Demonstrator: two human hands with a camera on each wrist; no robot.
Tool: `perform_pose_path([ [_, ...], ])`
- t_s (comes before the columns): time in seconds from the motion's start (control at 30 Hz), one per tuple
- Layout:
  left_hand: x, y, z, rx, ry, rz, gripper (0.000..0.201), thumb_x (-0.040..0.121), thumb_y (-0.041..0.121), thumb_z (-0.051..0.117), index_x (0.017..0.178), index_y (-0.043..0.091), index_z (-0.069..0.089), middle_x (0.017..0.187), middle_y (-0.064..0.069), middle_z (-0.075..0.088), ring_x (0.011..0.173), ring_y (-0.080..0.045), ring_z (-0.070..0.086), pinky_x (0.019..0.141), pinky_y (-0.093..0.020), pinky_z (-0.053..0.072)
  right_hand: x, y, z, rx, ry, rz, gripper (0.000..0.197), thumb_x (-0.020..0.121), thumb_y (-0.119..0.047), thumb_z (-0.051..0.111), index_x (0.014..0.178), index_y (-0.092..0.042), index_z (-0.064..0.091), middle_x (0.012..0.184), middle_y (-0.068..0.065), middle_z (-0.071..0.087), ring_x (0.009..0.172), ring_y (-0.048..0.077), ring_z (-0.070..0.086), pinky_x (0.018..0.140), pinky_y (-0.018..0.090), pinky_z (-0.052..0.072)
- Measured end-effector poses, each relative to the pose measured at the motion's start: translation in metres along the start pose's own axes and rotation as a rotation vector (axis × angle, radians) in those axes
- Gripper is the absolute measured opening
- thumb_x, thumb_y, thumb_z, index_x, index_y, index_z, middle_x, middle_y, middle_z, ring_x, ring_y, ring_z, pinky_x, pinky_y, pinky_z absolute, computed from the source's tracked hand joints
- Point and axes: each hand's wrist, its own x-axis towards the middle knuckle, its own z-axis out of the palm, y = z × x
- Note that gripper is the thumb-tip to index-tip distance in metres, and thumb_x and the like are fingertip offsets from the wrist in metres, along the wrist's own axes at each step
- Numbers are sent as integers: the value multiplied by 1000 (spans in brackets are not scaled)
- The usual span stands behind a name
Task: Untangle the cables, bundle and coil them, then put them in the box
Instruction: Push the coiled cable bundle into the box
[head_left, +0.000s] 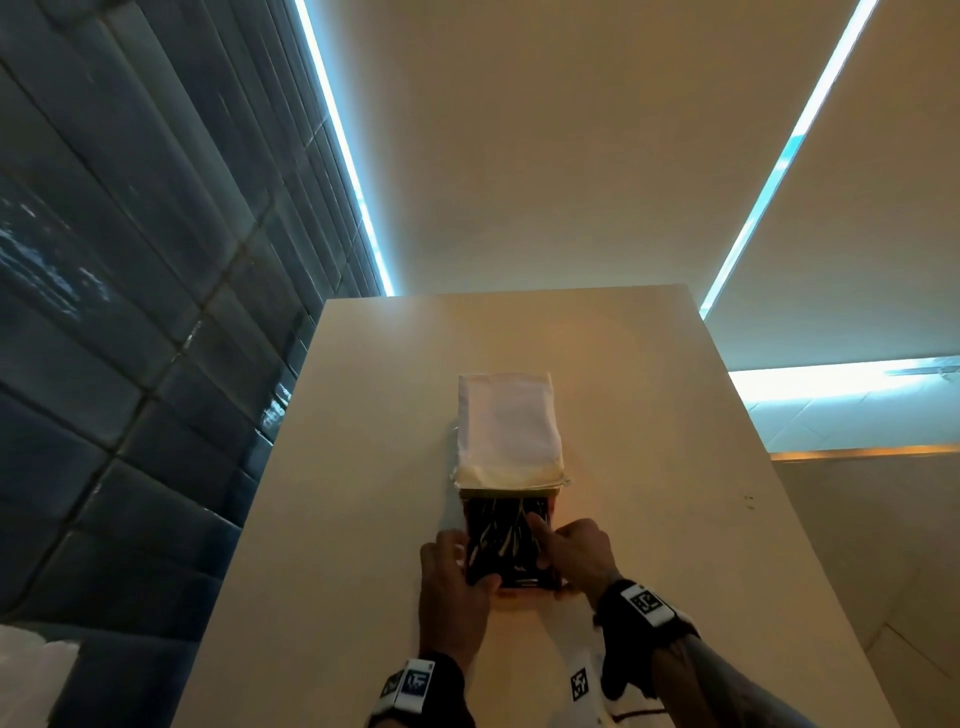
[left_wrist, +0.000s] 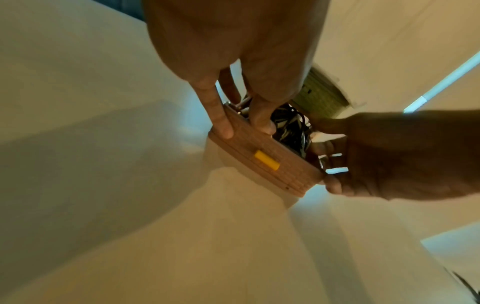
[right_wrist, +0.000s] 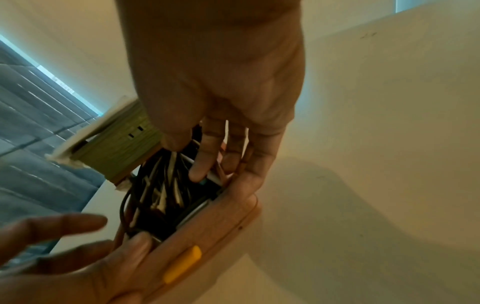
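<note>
An open tan box (head_left: 519, 591) with a yellow latch (left_wrist: 267, 163) sits on the white table (head_left: 337, 467). Its lid (head_left: 506, 426) is swung back away from me. Black and white cables (head_left: 501, 535) fill the inside. My left hand (head_left: 452, 577) holds the box's near left corner, with the thumb over the rim and fingers on the outer wall (left_wrist: 293, 174). My right hand (head_left: 571, 551) reaches in from the right. Its fingers (right_wrist: 200, 168) press straight down on the cables (right_wrist: 161, 197), and its little finger runs along the right wall.
The table's left edge (head_left: 270, 467) drops off beside a dark blue padded wall (head_left: 130, 312). Bare tabletop lies all round the box. A white tag with a black marker (head_left: 578, 683) and a thin cable end lie near the table's front edge.
</note>
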Motion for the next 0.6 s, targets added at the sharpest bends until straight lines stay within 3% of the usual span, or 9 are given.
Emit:
perform_pose_path([
  [0.07,-2,-2,1,35,-18,69,62,74,11,77,127,30,51,112,1,40,88,-11,54,80,-15,48,1,-3,-1,-13,-8,28,56,87,-52,62,64,-2,71,58,7,69,48,23,66,51,38,60],
  [0.17,-2,-8,1,134,-52,144,57,81,20,70,134,32,52,112,2,33,87,-9,50,76,-10,43,4,-3,0,-44,-9,63,56,85,-54,62,61,-5,70,57,5,69,50,21,67,59,39,61],
  [0.37,6,-15,6,277,-159,139,46,86,35,59,131,35,53,110,-1,31,98,-21,50,83,-33,52,17,-1,4,-53,27,83,57,82,-58,62,63,-5,67,64,9,71,59,25,69,66,44,61],
  [0.5,15,-6,6,188,-129,75,46,80,30,70,124,39,61,98,-1,38,90,-20,52,79,-23,47,29,0,4,-33,49,76,63,78,-62,63,69,-1,69,68,12,72,60,29,71,61,42,61],
  [0.6,28,2,1,111,-58,29,45,73,23,75,116,34,67,92,-1,44,81,-18,51,73,-19,42,37,4,9,-22,81,62,57,76,-57,65,66,-1,69,70,13,72,64,30,70,65,46,61],
])
